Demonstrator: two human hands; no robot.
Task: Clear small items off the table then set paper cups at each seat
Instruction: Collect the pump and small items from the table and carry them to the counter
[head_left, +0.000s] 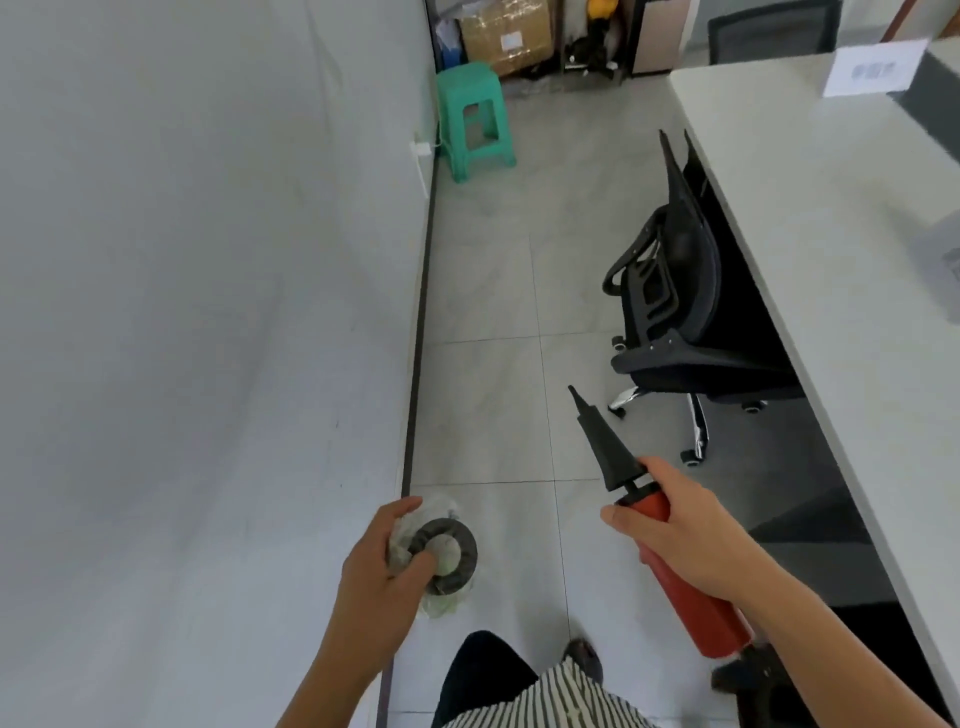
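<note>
- Hands first: the left hand (387, 558) is closed around a black ring-shaped roll (445, 555) that sits in crumpled clear plastic wrap (441, 597), thumb and fingers pinching the ring's near side.
- The right hand (680, 525) grips a red hand pump (691, 587) around the upper part of its barrel, fingers wrapped tight.
- The pump's black cone nozzle (605, 449) points up and away from the person, toward the far end of the room; the red barrel runs down under the wrist, to a black end near the lower right.
- Both items are held in the air above the grey tiled floor (488, 291), well apart from each other and off the table.
- The table (831, 218), white-topped, runs along the right side; a white card stand (872, 67) rests on its far part, with blurred print I cannot read.
- A black office chair (675, 301) is tucked against the table's edge, its wheeled base on the floor.
- A green plastic stool (475, 122) stands by the white wall (208, 260) on the left, near a cardboard box (506, 36) at the far end.
- The person's striped top (540, 701) and dark trouser leg show at the bottom edge.
- No paper cups can be made out in this view.
</note>
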